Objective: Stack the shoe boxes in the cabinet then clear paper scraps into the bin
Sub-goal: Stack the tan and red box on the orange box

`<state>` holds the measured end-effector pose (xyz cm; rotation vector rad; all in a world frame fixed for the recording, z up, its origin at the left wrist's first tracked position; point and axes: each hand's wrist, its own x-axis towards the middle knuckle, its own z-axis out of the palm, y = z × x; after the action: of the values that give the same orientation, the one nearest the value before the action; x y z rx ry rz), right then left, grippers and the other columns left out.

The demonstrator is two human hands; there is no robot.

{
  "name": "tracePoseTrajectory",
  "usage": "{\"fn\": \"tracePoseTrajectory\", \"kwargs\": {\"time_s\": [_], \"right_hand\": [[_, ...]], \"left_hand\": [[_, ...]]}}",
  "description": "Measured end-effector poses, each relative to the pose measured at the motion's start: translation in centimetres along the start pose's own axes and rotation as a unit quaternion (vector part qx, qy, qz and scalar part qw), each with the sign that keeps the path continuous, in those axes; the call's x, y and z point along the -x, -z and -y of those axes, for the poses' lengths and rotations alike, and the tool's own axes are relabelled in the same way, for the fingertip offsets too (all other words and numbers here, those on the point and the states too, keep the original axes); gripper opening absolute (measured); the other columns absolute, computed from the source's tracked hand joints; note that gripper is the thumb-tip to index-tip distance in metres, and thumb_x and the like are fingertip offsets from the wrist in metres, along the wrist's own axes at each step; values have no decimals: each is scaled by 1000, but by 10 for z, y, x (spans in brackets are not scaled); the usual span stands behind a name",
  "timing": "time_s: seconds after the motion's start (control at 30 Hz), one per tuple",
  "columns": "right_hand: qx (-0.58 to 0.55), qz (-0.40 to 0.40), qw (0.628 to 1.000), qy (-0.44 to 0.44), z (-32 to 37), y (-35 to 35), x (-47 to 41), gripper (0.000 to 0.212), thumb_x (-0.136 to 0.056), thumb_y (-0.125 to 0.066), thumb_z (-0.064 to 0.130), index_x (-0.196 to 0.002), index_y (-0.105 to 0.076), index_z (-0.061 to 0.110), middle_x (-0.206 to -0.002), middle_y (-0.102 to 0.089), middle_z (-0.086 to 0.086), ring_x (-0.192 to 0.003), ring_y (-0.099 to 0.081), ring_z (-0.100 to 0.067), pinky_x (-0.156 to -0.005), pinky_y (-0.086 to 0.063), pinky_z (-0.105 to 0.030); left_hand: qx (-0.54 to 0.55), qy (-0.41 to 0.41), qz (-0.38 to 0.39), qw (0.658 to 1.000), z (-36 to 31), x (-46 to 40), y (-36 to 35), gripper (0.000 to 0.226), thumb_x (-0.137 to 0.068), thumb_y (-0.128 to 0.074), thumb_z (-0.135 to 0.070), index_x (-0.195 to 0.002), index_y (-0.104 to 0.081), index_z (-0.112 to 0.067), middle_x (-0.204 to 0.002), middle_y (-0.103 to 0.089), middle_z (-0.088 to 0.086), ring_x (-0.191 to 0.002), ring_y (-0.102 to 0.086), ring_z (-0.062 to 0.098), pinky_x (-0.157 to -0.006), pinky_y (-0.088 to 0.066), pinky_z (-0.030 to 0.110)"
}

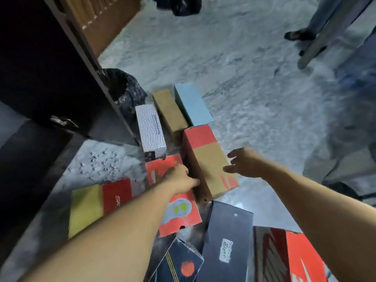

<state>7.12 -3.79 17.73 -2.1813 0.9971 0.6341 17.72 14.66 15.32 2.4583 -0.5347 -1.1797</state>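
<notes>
Fingers of the right hand (243, 163) spread (left hand's (181, 178) hidden) — flanking the red-and-brown box (207, 157).

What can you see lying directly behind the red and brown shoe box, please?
Behind the red and brown shoe box lie a light blue box and a plain brown box, side by side. Their near ends meet it, so the floor between is hidden.

red box (117, 197): "SK" | other box labels blurred, unreadable

Boxes (207, 159) crowded; floor (244, 78) beyond seemingly open.
</notes>
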Motion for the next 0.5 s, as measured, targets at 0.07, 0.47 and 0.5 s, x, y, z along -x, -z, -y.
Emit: {"fn": "tracePoseTrajectory", "kwargs": {"time_s": [0.07, 0.47, 0.5], "right_hand": [[0, -10, 1000, -11, -27, -15, -17, 65, -81, -78, 31, -137, -53, 8, -125, -66, -13, -112, -63, -25, -95, -48, -31], [8, -126, 992, 6, -49, -125, -87, 95, -48, -71, 71, -124, -37, 25, -121, -39, -4, -118, -45, -34, -93, -47, -53], [-5, -133, 991, 3, -53, -124, -90, 92, -49, -69, 67, -124, -37, 25, -122, -40, -4, -118, -45, -35, -94, -46, -53]], "left_hand": [[17, 10, 4, 1000, -1, -20, -34, 28, -88, -63, -27, -67, -57, -9, -83, -65, 19, -87, -64, 33, -64, -45, 34], [171, 72, -15, 983, 52, -133, -134, 31, -98, -40, -3, -121, -61, -1, -94, -55, 11, -93, -47, 19, -95, -49, 37], [183, 82, -16, 980, 54, -139, -137, 29, -98, -41, -5, -119, -61, -4, -91, -54, 9, -93, -48, 20, -97, -51, 39]]}}
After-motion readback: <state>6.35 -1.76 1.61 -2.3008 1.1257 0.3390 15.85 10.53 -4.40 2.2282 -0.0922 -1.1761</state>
